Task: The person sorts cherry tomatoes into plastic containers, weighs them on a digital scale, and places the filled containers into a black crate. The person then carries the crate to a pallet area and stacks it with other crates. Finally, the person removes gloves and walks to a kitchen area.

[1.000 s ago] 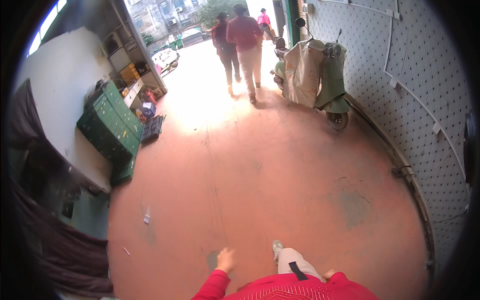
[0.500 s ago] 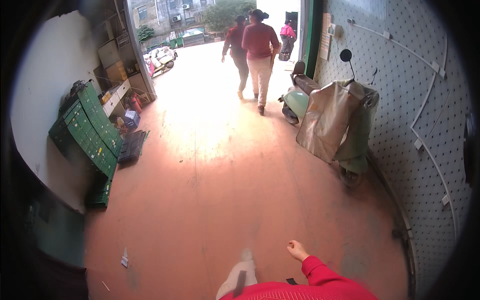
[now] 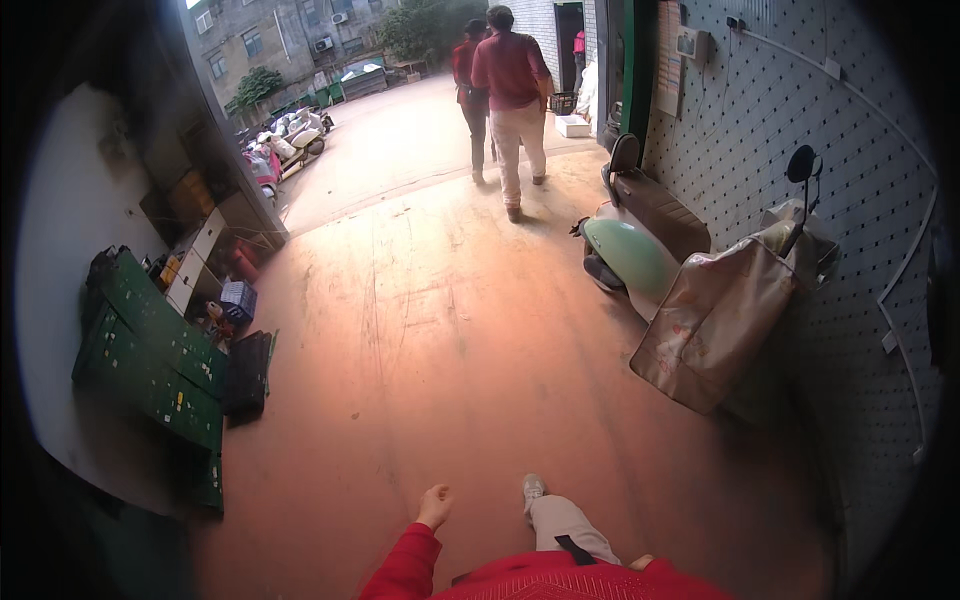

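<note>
My left hand (image 3: pixel 434 507) swings forward over the reddish floor (image 3: pixel 400 400), its fingers loosely curled with nothing visible in them. A sliver of my right hand (image 3: pixel 641 562) shows beside my hip at the lower edge; its fingers are hidden behind the red sleeve. Neither hand touches anything that I can see. My right leg, in pale trousers with a light shoe (image 3: pixel 533 487), is stretched forward. Ahead on the right stands a pale green scooter (image 3: pixel 625 250) with a brown cover (image 3: pixel 700 320) over its front.
Two people (image 3: pixel 510 80) walk ahead through the wide doorway. Along the left wall stand green panels (image 3: pixel 150 330), a black crate (image 3: pixel 245 375), a blue basket (image 3: pixel 237 301) and a shelf (image 3: pixel 195 262). Parked scooters (image 3: pixel 290 140) are outside. A white box (image 3: pixel 572 126) sits by the right doorpost.
I have moved forward toward the doorway; the scooter and green panels are nearer. My left hand has come into view, and my right hand has swung back. The two people have walked farther out.
</note>
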### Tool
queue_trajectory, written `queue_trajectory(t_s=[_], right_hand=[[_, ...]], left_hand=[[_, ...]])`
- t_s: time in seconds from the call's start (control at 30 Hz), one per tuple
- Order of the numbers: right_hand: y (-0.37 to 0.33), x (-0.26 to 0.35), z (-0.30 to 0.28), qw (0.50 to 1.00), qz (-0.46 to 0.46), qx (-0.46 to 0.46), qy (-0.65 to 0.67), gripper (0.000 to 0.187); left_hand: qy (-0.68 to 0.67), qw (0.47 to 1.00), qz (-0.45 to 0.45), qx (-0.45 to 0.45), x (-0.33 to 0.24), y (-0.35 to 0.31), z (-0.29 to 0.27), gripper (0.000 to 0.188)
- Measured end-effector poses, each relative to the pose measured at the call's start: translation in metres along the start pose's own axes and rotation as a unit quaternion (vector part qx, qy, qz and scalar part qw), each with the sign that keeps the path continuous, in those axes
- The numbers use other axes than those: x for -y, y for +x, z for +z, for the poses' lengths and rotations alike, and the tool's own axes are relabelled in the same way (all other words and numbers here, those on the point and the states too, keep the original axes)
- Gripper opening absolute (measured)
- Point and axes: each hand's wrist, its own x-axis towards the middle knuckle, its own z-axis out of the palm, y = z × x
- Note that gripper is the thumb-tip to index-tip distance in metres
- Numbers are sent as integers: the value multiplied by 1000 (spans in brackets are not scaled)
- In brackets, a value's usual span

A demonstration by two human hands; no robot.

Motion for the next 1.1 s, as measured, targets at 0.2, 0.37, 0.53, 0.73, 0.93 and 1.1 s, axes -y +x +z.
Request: queue_trajectory(t_s=[0.2,0.37,0.53,0.73,0.93,1.1], right_hand=[[210,300,-186,969,-97,141,178,35],[350,530,-311,940,-256,61,216,35],[472,635,-349,957,-203,16,208,46],[591,643,-380,948,-9,279,150,28],[720,693,-400,928,158,270,204,35],[893,849,-523,962,-5,260,82,33]], left_hand=[[38,974,-138,177,-12,96,-34,52],[84,952,-286,65,-7,194,-52,38],[101,910,-359,178,-84,385,-96,34],[91,979,-164,75,-283,711,-125,46],[16,999,-9,40,-464,1023,-114,43],[-13,996,-18,84,-522,1141,-109,41]])
